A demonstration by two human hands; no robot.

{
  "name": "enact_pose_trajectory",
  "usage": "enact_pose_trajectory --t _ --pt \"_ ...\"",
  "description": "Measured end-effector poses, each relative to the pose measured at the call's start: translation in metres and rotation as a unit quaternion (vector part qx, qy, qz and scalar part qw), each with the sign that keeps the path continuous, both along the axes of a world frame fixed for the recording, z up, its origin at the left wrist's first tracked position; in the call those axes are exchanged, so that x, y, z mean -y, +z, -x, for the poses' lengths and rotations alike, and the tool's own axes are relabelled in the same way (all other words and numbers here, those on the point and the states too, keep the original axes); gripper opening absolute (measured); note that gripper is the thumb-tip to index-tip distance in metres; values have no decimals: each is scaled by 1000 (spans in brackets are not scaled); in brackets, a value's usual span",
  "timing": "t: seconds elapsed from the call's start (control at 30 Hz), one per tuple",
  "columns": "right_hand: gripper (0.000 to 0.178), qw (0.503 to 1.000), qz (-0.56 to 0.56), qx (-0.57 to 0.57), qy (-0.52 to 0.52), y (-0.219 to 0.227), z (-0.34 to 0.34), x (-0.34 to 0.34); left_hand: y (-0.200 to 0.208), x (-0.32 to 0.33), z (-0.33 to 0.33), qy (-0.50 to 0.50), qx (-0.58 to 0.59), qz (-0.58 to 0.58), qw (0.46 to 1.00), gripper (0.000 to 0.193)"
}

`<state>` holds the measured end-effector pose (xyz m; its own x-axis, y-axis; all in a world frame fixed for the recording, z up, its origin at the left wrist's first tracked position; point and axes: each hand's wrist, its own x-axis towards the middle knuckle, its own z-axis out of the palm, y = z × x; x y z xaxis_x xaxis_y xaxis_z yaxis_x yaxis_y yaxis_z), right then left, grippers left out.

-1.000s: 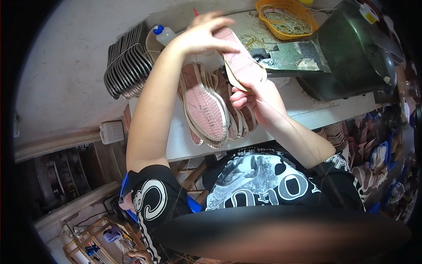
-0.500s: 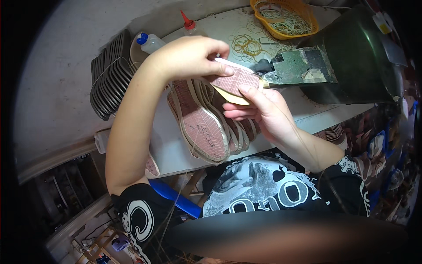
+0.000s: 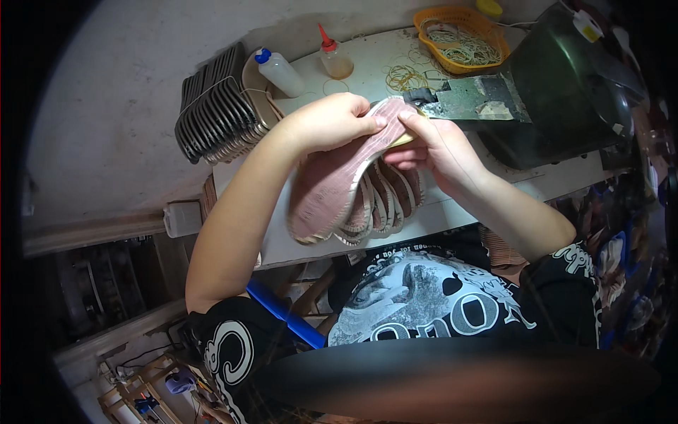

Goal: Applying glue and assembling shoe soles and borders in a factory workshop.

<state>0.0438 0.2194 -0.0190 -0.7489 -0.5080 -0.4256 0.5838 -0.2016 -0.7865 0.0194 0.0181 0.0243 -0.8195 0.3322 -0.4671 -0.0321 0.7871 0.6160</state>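
Observation:
Both my hands hold a pink shoe insole with a pale stitched rim. Its narrow end is up against the dark tip of a green machine arm, and its broad end slants down to the left. On the upper left edge, my left hand is closed with thumb on the pink face. My right hand pinches the opposite edge near the machine tip, thumb on top and fingers beneath. A bit of yellowish underside shows there. Partly hidden beneath lie several similar insoles in an overlapping row.
A bound stack of grey curved pieces stands at the left. Behind are a white bottle with blue cap, a red-tipped bottle, loose rubber bands and a yellow basket. The dark green machine body fills the right of the white table.
The held insole has turned; its broad pink face now points toward the lower left, where before only a short part showed. Both hands have moved along with it. The view has shifted slightly.

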Motion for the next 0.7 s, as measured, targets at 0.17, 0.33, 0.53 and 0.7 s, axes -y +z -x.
enact_pose_trajectory --t 0.17,0.33,0.53,0.7 --pt "27 999 -38 -22 21 -2 8 -4 -9 -9 -8 74 67 -74 992 33" --pt "22 997 -62 -18 36 3 15 -6 3 -26 -20 208 121 -160 957 37" --pt "27 976 -18 -47 212 -3 13 -59 -6 -28 -13 262 109 -202 937 40" --pt "31 982 3 -66 175 2 -16 -73 -11 -19 5 237 113 -204 943 42"
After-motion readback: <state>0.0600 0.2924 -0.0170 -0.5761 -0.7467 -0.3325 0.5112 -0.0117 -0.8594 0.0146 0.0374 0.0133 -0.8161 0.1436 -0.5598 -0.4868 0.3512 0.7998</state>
